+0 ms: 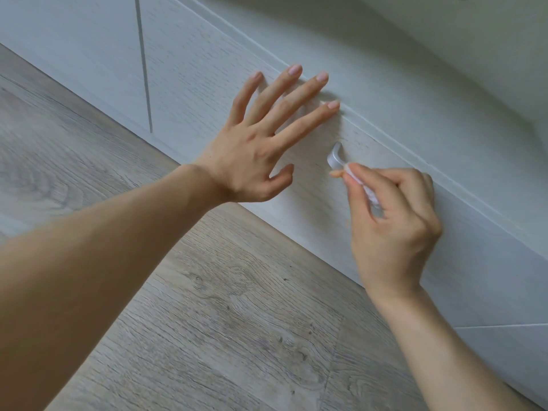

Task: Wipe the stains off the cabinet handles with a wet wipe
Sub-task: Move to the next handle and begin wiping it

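A small silver cabinet handle (334, 157) sticks out from the pale wood-grain cabinet door (189, 69). My right hand (394, 229) pinches a folded white wet wipe (360, 182) between thumb and fingers, and the wipe's tip presses on the handle's lower end. The rest of the handle is hidden behind those fingers. My left hand (261, 140) lies flat on the cabinet door to the left of the handle, fingers spread and holding nothing.
A grey wood-plank floor (207, 321) runs along the foot of the cabinet. A vertical gap (144, 69) separates this door from another door on the left. A ledge (444, 54) overhangs the doors at the upper right.
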